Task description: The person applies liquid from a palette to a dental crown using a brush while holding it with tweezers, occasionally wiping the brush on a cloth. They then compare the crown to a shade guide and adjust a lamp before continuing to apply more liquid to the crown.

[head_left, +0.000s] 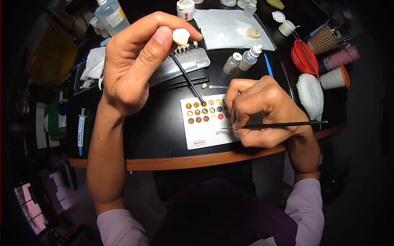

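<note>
Raised at the upper left, my left hand (133,61) pinches a white tooth crown (181,36) between thumb and fingers. A dark thin rod (186,78) slants from near that hand down to the palette's top row. My right hand (264,112) is closed around a thin dark brush (287,125), its tip pointing left over the lower part of the white palette (197,135). The palette has rows of wells with brown, yellow, red and grey colours. A small blue smear (217,133) lies near the brush tip. My right hand covers the palette's right side.
Behind the palette are a clear shade-guide case (201,59), two small bottles (232,63) (250,57) and a white cloth (221,33). A red bowl (301,57), white cup (331,78) and cotton wad (310,96) stand right. A paste syringe (81,131) lies left.
</note>
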Demonstrator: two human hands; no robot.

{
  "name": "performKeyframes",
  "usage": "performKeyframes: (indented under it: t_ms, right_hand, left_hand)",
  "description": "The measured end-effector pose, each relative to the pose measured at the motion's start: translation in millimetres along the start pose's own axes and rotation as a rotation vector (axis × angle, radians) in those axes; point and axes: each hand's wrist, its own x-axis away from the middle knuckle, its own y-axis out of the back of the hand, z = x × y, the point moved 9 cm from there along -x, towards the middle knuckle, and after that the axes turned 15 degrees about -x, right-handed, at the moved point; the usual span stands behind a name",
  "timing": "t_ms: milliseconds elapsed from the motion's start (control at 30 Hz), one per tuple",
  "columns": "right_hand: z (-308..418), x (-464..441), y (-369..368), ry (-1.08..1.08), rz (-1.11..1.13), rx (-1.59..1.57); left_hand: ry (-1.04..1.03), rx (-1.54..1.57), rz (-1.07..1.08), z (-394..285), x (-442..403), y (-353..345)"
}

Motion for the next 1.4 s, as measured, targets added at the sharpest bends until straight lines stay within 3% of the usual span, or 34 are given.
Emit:
performKeyframes:
  t_ms: [300,367,433,667,867,1100,1200,1300,1400]
  right_hand:
    - [-3.7,-2.0,-11.4,0.014,0.09,0.05]
    - [-3.7,-2.0,-12.1,0.007,0.091,0.07]
    - [-4.6,-2.0,-13.5,0.005,0.089,0.085]
    - [-4.6,-2.4,-14.2,-0.002,0.079,0.097]
    - [-6.6,-2.5,-15.5,-0.003,0.09,0.088]
    - [-6.5,-3.0,-13.8,-0.017,0.1,0.073]
    - [-4.9,-0.8,-13.4,0.059,0.096,0.056]
    - [15.4,-3.4,-4.8,0.213,0.031,-0.063]
    - [37.2,6.9,10.6,0.453,-0.151,-0.058]
  left_hand:
    - [0.001,-0.124,0.039,6.9,3.5,-0.4]
    - [-0.014,0.248,-0.093,21.1,3.8,-13.8]
    - [-0.027,0.427,-0.13,26.4,7.6,-18.2]
    - [0.062,0.236,-0.101,15.1,11.9,-9.8]
    - [-0.088,0.317,-0.128,20.9,8.4,-14.1]
    - [0.062,0.285,-0.082,8.7,10.7,-12.2]
    - [0.023,0.036,-0.016,0.1,4.9,-12.5]
    - [0.115,-0.082,0.175,-2.9,0.9,-14.4]
    - [-0.035,0.053,0.048,-7.4,-0.3,-23.4]
